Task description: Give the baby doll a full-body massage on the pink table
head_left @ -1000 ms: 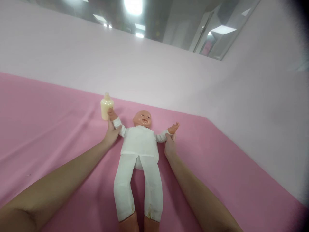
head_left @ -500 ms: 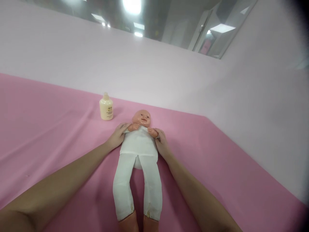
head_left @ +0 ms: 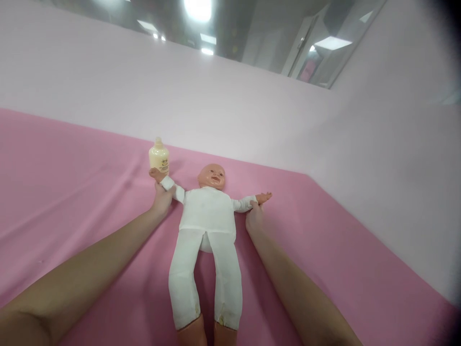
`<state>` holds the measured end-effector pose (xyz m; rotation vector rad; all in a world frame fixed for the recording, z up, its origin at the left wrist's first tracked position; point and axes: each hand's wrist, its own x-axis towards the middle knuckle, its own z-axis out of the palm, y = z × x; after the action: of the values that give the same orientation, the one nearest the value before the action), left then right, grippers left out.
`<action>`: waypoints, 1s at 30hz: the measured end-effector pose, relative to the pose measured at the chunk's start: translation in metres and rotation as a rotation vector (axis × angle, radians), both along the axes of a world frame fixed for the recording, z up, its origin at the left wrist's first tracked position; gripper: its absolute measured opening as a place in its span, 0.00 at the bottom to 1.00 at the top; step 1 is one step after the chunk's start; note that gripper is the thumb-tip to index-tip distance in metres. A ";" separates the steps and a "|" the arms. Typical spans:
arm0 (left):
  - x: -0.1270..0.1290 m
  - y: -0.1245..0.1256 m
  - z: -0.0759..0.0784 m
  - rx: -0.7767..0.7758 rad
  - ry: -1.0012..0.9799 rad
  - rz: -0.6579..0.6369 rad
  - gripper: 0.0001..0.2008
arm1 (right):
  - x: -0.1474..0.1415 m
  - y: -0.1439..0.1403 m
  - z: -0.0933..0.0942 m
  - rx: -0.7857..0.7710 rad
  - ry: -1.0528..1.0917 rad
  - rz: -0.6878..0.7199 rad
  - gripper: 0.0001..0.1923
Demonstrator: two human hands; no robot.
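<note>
A baby doll [head_left: 207,211] with a white cloth body and plastic head lies on its back, legs toward me. Its arms are spread out to both sides. My left hand [head_left: 163,199] is closed round the doll's arm on the left, near the wrist. On the other side my right hand [head_left: 254,216] grips the doll's other arm [head_left: 245,203] close to its wrist. The doll's hand on the left partly overlaps the base of a cream-coloured bottle [head_left: 159,156] in this view. Most of my fingers are hidden under the doll's arms.
A pink sheet [head_left: 90,178] covers the surface beneath the doll, with a few creases at the left. Behind it rises a pale wall [head_left: 230,110], with a reflective pane [head_left: 245,33] above. The bottle stands upright near the back edge.
The doll's arms have gone from folded over its chest to stretched out sideways. Both my hands have moved outward with them. The bottle and the doll's body have stayed in place.
</note>
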<state>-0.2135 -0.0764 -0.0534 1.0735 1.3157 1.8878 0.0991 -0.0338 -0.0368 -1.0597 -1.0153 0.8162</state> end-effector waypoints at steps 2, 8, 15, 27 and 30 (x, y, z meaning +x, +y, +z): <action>0.002 -0.004 0.005 0.019 0.062 -0.001 0.34 | -0.001 -0.003 0.002 0.018 0.000 0.012 0.42; 0.017 -0.022 0.024 0.138 0.559 -0.088 0.34 | -0.012 -0.030 0.022 0.145 -0.272 0.212 0.33; 0.024 -0.020 0.023 0.163 0.893 -0.265 0.27 | -0.019 -0.040 0.025 0.308 -0.739 0.393 0.34; 0.011 -0.018 0.020 -0.020 0.346 -0.192 0.23 | -0.019 -0.044 0.031 0.237 -0.411 0.280 0.30; 0.001 -0.008 0.010 -0.015 0.093 -0.083 0.21 | -0.014 -0.032 0.021 0.217 -0.282 0.167 0.35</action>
<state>-0.2125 -0.0842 -0.0435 1.2017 1.3137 1.7837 0.0854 -0.0659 -0.0158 -0.9276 -1.4131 0.6827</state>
